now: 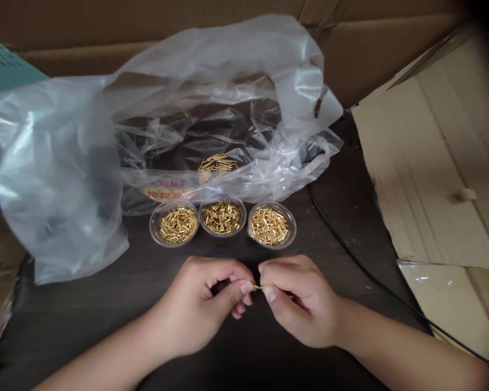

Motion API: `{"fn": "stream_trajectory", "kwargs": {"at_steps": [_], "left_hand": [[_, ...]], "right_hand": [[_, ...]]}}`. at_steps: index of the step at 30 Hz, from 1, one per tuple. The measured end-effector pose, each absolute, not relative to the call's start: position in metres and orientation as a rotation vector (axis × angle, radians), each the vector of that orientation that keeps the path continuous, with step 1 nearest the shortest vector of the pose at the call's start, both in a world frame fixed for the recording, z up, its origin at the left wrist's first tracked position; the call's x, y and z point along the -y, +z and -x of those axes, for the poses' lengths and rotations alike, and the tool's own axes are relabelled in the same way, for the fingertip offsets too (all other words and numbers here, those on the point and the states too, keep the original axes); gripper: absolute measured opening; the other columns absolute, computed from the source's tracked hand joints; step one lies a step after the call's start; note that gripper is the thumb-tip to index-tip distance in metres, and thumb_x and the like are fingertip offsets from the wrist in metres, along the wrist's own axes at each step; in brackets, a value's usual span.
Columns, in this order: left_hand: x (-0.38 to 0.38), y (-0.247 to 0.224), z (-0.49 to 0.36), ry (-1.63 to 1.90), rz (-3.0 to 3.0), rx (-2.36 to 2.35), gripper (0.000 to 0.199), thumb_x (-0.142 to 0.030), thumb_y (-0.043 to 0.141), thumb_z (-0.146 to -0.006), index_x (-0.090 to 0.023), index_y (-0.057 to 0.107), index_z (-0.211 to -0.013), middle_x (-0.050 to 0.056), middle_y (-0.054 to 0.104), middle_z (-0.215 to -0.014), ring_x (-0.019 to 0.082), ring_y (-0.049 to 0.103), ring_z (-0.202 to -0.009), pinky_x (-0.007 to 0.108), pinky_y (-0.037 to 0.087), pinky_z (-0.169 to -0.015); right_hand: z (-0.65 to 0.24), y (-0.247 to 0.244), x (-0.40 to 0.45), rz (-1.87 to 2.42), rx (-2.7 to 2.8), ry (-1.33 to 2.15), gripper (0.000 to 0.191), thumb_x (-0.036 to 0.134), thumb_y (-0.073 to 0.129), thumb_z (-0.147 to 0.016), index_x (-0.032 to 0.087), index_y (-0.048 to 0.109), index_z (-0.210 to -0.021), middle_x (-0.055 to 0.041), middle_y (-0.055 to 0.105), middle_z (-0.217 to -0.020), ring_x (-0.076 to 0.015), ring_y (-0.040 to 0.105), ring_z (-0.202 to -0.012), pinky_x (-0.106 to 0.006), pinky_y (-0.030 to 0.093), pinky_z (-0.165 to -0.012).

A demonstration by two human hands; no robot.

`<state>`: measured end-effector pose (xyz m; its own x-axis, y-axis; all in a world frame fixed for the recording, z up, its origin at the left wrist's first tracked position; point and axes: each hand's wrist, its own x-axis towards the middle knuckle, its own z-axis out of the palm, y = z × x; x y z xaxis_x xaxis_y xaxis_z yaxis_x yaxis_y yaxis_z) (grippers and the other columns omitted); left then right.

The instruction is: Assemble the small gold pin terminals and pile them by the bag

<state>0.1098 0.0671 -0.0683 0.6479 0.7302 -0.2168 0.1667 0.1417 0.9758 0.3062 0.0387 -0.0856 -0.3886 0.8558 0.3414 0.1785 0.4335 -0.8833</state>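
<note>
Between my two hands, just in front of the cups, runs a thin gold-coloured metal pin (pixel 258 287). My left hand (pixel 212 304) pinches its left end between thumb and forefinger. The other end is pinched by my right hand (pixel 301 298), and most of the pin is hidden by the fingertips. Three clear round cups stand in a row beyond the hands. Small gold pieces fill the left cup (pixel 151 231), short darker brass tubes the middle cup (pixel 243 225), and bright gold pins the right cup (pixel 294 233).
A crumpled clear plastic bag (pixel 65 179) spreads behind the cups, with loose gold pins (pixel 218 165) lying in or on it. A black cable (pixel 350 260) crosses the dark table (pixel 146 271) at right. Cardboard (pixel 432 163) stands along the right side and back.
</note>
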Motion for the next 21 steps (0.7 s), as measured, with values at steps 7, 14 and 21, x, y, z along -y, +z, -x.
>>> {"fn": "stream_trajectory", "kwargs": {"at_steps": [7,14,21], "left_hand": [[-0.0669,-0.0695,-0.1105,0.476,-1.392,-0.823,0.022,-0.021,0.060,-0.098,-0.011,0.068,-0.080,0.003,0.068,-0.068,0.009,0.062,-0.057,0.017,0.052,-0.056],[-0.0670,-0.0683,-0.1103,0.474,-1.351,-0.814,0.023,-0.019,0.059,-0.098,-0.011,0.068,-0.078,0.002,0.066,-0.066,0.008,0.061,-0.056,0.016,0.052,-0.055],[-0.0663,-0.0694,-0.1116,0.466,-1.360,-0.846,0.025,-0.019,0.058,-0.098,-0.011,0.067,-0.076,0.001,0.064,-0.063,0.008,0.061,-0.053,0.016,0.051,-0.053]], "right_hand": [[-0.3067,-0.0844,-0.0398,0.896,1.834,1.026,0.027,0.016,0.042,-0.092,0.022,0.036,-0.067,0.0062,0.038,-0.055,-0.0086,0.037,-0.049,-0.024,0.030,-0.050],[-0.3060,-0.0837,-0.0408,0.869,1.801,1.080,0.025,0.012,0.044,-0.092,0.020,0.045,-0.068,0.0060,0.047,-0.058,-0.0073,0.039,-0.050,-0.022,0.033,-0.049],[-0.3059,-0.0828,-0.0411,0.925,1.866,1.034,0.026,0.012,0.043,-0.091,0.021,0.041,-0.066,0.0060,0.042,-0.057,-0.0080,0.036,-0.049,-0.023,0.030,-0.049]]}}
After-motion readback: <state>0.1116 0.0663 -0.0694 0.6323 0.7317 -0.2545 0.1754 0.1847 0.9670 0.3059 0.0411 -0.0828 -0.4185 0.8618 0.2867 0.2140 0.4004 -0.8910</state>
